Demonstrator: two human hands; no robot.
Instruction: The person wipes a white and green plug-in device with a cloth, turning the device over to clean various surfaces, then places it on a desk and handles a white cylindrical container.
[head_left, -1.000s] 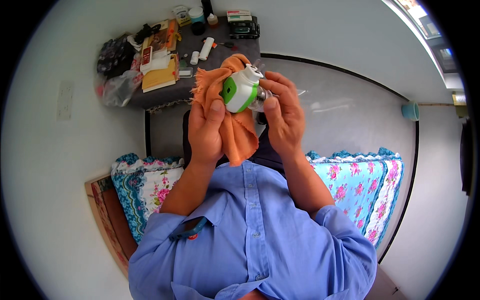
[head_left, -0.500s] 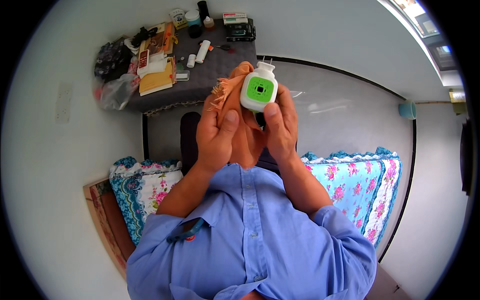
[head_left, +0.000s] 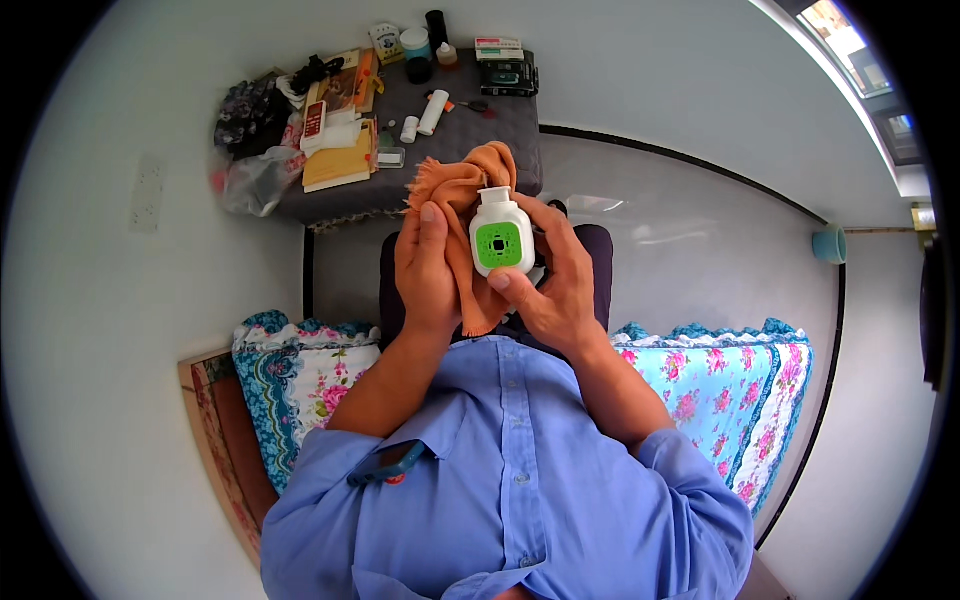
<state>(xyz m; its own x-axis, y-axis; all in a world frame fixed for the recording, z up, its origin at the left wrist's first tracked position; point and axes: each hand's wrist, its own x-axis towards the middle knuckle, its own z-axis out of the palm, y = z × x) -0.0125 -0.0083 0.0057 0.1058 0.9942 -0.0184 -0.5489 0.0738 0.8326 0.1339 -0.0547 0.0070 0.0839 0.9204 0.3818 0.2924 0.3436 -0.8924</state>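
My right hand (head_left: 555, 280) is closed round a white plug-in device (head_left: 503, 247) with a green square face, its thumb pressed on the lower edge. An orange fringed cloth (head_left: 470, 190) hangs behind and beside the device. My left hand (head_left: 425, 270) grips the cloth on the device's left side, thumb pointing up. Both hands are raised in front of my chest, over my lap. The fingers behind the cloth and the device are partly hidden. No plug pins show on the device from this angle.
Ahead stands a grey-covered table (head_left: 470, 140) bearing a cordless handset (head_left: 314, 122), a yellow envelope (head_left: 335, 170), white bottles (head_left: 433, 112), boxes (head_left: 507, 75) and a plastic bag (head_left: 262, 182). I sit on a flowered cover (head_left: 715, 390). A phone (head_left: 390, 462) pokes from my shirt pocket.
My hands have lowered toward me with the device and cloth. The device has tipped so that its plug pins no longer show. My right thumb has slid to its lower edge.
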